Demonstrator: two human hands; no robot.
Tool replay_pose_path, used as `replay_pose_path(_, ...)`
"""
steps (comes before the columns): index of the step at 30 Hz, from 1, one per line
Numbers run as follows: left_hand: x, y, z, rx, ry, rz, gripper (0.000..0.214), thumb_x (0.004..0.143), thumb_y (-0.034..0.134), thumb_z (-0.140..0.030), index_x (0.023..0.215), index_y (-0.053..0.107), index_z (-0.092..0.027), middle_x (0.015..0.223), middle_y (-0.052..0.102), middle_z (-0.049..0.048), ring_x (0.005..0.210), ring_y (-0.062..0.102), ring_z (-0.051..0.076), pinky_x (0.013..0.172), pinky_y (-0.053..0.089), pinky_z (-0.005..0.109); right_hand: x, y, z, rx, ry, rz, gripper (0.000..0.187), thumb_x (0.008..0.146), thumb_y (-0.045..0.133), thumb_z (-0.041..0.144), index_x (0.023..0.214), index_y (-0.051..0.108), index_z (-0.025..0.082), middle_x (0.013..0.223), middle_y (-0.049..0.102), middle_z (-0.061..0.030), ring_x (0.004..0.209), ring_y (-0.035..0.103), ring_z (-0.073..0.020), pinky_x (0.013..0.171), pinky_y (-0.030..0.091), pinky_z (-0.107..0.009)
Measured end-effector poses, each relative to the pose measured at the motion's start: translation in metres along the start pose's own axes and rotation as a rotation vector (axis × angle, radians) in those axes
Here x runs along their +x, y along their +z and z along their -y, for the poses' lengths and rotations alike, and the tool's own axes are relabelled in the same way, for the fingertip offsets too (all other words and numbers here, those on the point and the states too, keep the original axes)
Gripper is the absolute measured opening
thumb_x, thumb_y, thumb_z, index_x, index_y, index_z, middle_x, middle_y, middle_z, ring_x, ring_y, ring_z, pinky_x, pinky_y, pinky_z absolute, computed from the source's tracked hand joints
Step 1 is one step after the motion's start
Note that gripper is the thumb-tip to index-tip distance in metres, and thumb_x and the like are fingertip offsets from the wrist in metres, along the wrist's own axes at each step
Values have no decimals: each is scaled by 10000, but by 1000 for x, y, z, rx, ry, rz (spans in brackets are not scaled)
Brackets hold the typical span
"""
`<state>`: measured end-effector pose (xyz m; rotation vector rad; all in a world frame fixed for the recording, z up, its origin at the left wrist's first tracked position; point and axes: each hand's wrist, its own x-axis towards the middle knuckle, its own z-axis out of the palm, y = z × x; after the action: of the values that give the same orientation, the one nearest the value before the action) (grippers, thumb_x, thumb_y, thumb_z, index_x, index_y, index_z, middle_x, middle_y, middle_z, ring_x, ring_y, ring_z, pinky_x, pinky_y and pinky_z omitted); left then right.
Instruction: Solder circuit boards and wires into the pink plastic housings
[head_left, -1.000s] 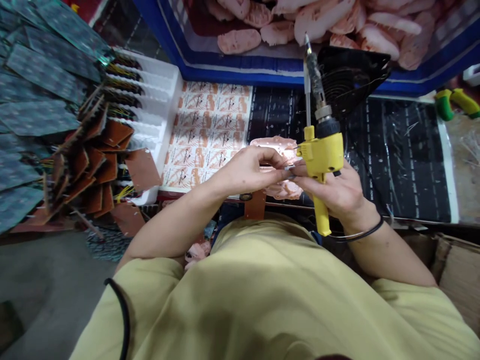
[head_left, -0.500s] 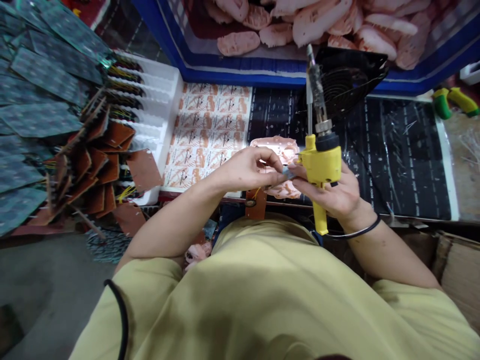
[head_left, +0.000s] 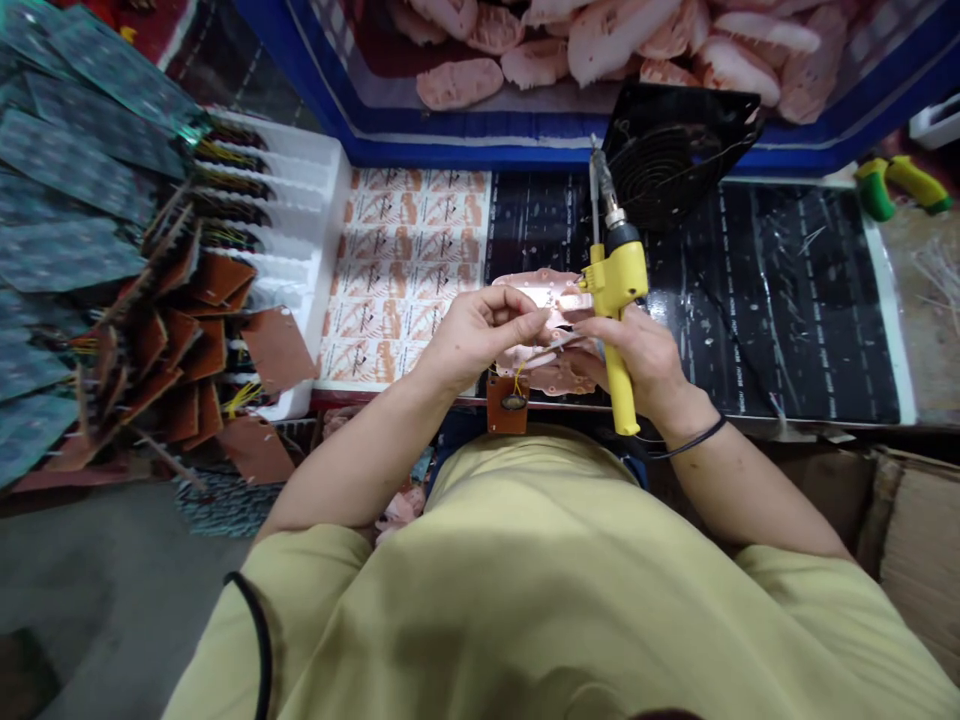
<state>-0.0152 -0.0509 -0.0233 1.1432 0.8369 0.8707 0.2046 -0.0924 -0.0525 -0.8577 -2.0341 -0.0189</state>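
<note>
My right hand (head_left: 656, 365) is wrapped round a yellow soldering gun (head_left: 624, 280), its metal tip pointing away from me, up and slightly left. The thumb and index finger of my left hand (head_left: 476, 335) are pinched together; what they hold is too small to make out. Both hands meet over a pink plastic shell (head_left: 536, 280) lying at the near edge of the worktop, partly hidden by my fingers. Just below it, an orange-brown circuit board (head_left: 508, 408) hangs over the edge, with a dark oval part and thin yellow wires.
A blue crate (head_left: 465, 140) of pink shells stands at the back, a black fan (head_left: 675, 160) before it. Left are a white foam tray (head_left: 304, 210), a pile of circuit boards (head_left: 67, 250) and a printed sheet (head_left: 409, 270). Yellow-green pliers (head_left: 904, 188) lie at the far right.
My right hand and the soldering gun have shifted left and the gun's tip has tilted left. The small pale bluish piece between my fingertips no longer shows. More of the hanging circuit board shows.
</note>
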Motion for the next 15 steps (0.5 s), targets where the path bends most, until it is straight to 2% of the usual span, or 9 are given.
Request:
replay_pose_path(2,-1,1,-1,-37,15,-53,571,636,956,-599,781,616,-163,683,699,-16,712,755,145,731,610,230,3,3,8,-6,19,-52,242,922,747,212,1136,636,227,872,738,-15,719,721,-160,635,599,-269)
replay_pose_path(4,-2,0,-8,-16,41,-102,573,671,922,-636,823,603,-185,712,698,-28,760,774,160,774,629,256,8,3,20,25,15,-91,271,897,785,232,1119,629,228,859,746,-4,704,720,-147,639,600,-252)
replay_pose_path(6,-3,-2,-21,84,67,-124,529,760,845,-664,857,600,-206,753,704,-27,736,766,156,738,634,271,11,-1,31,62,-17,-106,293,883,808,279,1112,628,238,879,768,-1,720,737,-143,678,618,-246)
replay_pose_path(8,-4,-6,-39,221,104,-125,457,834,783,-641,856,615,-216,754,699,-22,638,721,134,636,602,258,13,-9,35,55,-47,-94,299,877,816,308,1112,641,250,873,781,5,706,742,-139,685,625,-238)
replay_pose_path(10,-2,-10,-55,383,139,-87,380,854,777,-563,824,646,-208,701,675,-14,577,672,130,578,552,257,11,-17,30,-9,-16,-77,300,881,808,268,1138,653,258,923,795,-10,739,757,-151,702,634,-249)
replay_pose_path(11,0,-11,-61,482,156,-54,337,851,782,-511,806,665,-198,681,666,-7,599,672,142,600,546,267,9,-20,23,-44,17,-65,301,891,790,229,1158,654,261,972,800,-20,786,770,-165,727,641,-263)
replay_pose_path(13,8,-13,-65,729,176,16,234,843,771,-397,795,706,-178,697,682,13,742,705,190,742,562,306,6,-21,5,-86,76,-13,290,928,725,182,1196,649,263,1086,794,-39,917,783,-193,785,649,-293)
replay_pose_path(15,20,-13,-59,999,177,56,129,840,724,-303,825,740,-176,768,721,26,905,712,228,919,542,355,5,-14,-17,-79,84,79,254,974,650,192,1219,645,258,1153,780,-46,1032,770,-205,836,644,-308)
